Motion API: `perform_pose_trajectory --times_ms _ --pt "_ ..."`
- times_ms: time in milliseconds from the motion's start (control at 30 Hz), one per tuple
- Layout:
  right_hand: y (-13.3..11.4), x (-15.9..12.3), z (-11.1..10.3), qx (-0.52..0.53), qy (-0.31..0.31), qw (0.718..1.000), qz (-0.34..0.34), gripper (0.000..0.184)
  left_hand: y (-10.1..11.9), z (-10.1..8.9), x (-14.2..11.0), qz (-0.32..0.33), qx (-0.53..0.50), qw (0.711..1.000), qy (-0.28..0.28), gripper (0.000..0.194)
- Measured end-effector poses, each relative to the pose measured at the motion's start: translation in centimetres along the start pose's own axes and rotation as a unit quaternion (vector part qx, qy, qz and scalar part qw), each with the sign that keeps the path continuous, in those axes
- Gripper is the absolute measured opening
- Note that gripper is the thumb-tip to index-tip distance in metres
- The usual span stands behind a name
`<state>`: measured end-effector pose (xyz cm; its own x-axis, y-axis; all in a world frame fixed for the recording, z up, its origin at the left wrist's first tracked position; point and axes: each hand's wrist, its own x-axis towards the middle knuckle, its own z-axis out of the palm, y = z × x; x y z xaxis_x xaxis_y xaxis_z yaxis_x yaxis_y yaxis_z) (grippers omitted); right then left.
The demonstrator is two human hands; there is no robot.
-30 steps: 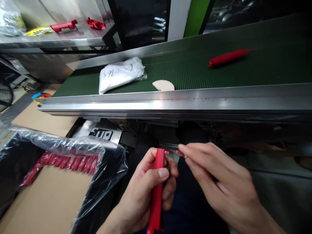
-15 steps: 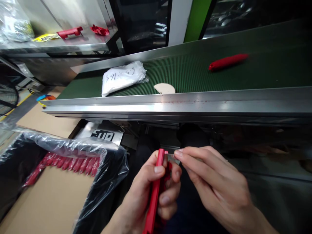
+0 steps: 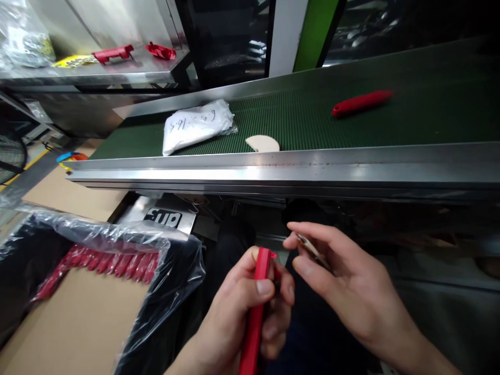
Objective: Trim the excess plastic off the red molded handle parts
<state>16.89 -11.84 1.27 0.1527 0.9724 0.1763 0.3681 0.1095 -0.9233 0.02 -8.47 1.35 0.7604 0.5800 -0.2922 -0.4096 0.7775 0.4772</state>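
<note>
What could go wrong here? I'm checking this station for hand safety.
1. The thin metal blade pinched bare in the right hand might cut a fingertip.
2. It sits apart from the red plastic handle in the left hand; a slip could drop it into the dark gap below.

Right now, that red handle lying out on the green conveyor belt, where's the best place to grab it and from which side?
Probably around the middle of the red handle, pinching across its narrow width from above. It lies flat and alone on the green belt, long axis running along the belt, with its thicker rounded end toward the left. Nothing crowds it, but the steel rail in front blocks a low approach from the near side.
</note>
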Motion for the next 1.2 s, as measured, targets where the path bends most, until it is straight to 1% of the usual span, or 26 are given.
perform_pose_trajectory --times_ms 67,133,200,267,333,400,467,500,533,567,633,667,700,767,833,867,900,967,1200 --pt "-0.7 0.3 0.2 0.052 -0.027 0.997 0.047 0.021 -0.2 -0.1 0.0 0.014 0.043 0.998 0.034 0.010" --pt "-1.3 0.7 0.5 0.085 -0.061 0.992 0.072 0.008 -0.5 -0.1 0.1 0.021 0.083 0.995 0.059 0.011" --pt "-1.7 1.0 0.8 0.089 -0.077 0.989 0.085 0.016 -0.8 0.0 0.1 0.023 0.115 0.989 0.085 0.012" --pt "-1.7 1.3 1.2 0.084 -0.069 0.989 0.096 0.022 -0.9 0.2 0.2 0.023 0.138 0.984 0.114 0.013" --pt "-1.3 1.5 1.4 0.072 -0.026 0.992 0.101 0.024 -0.9 0.4 0.2 0.017 0.148 0.980 0.129 0.014" --pt "-0.5 1.8 1.3 0.039 0.056 0.993 0.096 0.026 -0.8 0.5 0.3 0.016 0.138 0.983 0.122 0.014" --pt "0.3 2.0 0.9 -0.001 0.131 0.988 0.085 0.024 -0.7 0.4 0.4 0.011 0.096 0.990 0.098 0.015" --pt "0.7 2.0 0.7 -0.018 0.152 0.985 0.077 0.019 -0.6 0.4 0.4 0.007 0.062 0.995 0.083 0.015" --pt "1.1 1.9 0.4 -0.030 0.155 0.985 0.065 0.012 -0.5 0.4 0.4 0.003 0.023 0.998 0.066 0.015" --pt "1.4 1.7 0.1 -0.041 0.143 0.988 0.048 0.011 -0.5 0.4 0.4 -0.002 -0.017 0.999 0.047 0.015" --pt "1.7 1.1 -0.3 -0.070 0.100 0.992 0.000 0.033 -0.4 0.4 0.4 -0.005 -0.085 0.996 0.016 0.015" --pt "1.8 0.7 -0.5 -0.087 0.071 0.993 -0.030 0.039 -0.3 0.4 0.4 -0.007 -0.108 0.994 0.011 0.017" --pt "1.8 0.3 -0.6 -0.104 0.042 0.992 -0.066 0.040 -0.3 0.3 0.4 -0.015 -0.126 0.992 0.006 0.020" --pt "1.7 -0.4 -0.8 -0.148 0.002 0.978 -0.148 0.039 -0.3 0.2 0.3 -0.046 -0.149 0.988 -0.005 0.030" --pt "1.4 -0.7 -0.9 -0.190 -0.007 0.957 -0.220 0.042 -0.4 0.0 0.2 -0.090 -0.154 0.984 -0.025 0.045" --pt "1.3 -0.7 -0.9 -0.209 -0.001 0.947 -0.243 0.043 -0.4 -0.1 0.1 -0.106 -0.153 0.982 -0.036 0.052" --pt "1.2 -0.7 -1.0 -0.226 0.003 0.939 -0.257 0.043 -0.4 -0.2 0.1 -0.117 -0.152 0.980 -0.044 0.058" --pt "1.1 -0.5 -0.9 -0.251 0.007 0.930 -0.269 0.040 -0.4 -0.3 0.1 -0.120 -0.157 0.979 -0.055 0.063" --pt "1.3 -0.5 -1.0 -0.280 -0.009 0.915 -0.291 0.039 -0.3 0.1 0.0 -0.101 -0.197 0.974 -0.054 0.058"
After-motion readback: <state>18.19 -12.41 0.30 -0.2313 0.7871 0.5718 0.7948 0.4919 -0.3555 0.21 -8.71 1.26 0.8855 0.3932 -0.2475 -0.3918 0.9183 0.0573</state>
